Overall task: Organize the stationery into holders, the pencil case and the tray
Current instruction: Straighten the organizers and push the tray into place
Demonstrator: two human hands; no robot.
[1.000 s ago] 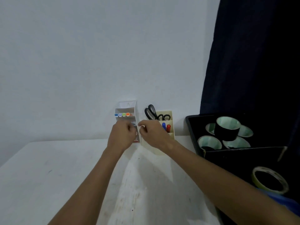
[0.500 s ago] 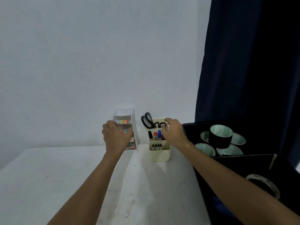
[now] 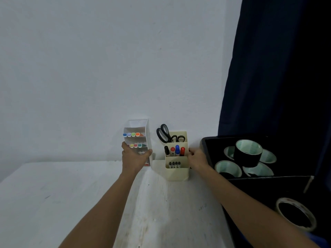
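Final tidy-up step: left hand [image 3: 134,157] grips white holder [image 3: 147,133], right hand [image 3: 197,157] grips beige holder [image 3: 177,173] (both already filled), next probably nudging them w/ care, upright.

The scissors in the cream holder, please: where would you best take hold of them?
Probably by the black handle loops, from above. The scissors stand blades-down in the back compartment of the cream holder, so only the loops stick out; lift straight up.
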